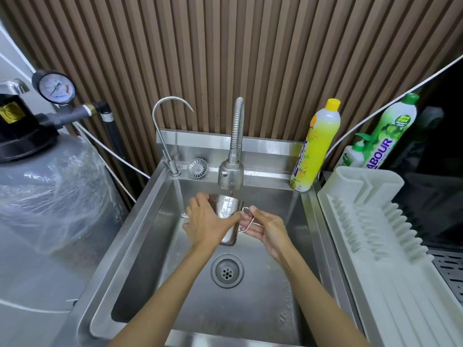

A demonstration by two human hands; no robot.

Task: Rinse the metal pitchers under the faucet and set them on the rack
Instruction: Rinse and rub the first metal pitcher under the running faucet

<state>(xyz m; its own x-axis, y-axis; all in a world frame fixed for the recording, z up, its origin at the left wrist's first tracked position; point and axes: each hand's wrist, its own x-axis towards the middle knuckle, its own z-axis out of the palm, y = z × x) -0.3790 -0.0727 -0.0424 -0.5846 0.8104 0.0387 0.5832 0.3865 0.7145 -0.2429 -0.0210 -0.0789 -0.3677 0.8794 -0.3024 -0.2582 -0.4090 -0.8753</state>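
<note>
Pitcher (226, 209) under faucet (231, 175) — left hand (209, 221) cupping, right hand (265, 227) pinching handle.

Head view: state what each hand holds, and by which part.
One metal pitcher: left hand wraps its body, right hand pinches its wire handle.

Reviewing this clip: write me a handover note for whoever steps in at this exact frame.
Left hand: grips the pitcher round its body.
Right hand: pinches the pitcher's wire handle.
Pitcher: held mouth up over the sink, right under the faucet. A thin stream seems to run into it.
Done: the pitcher is at the faucet and being rinsed.
Left: finish the rinse, tip the water out, and set the pitcher on the white rack to the right. Only this one pitcher is in view.
</note>
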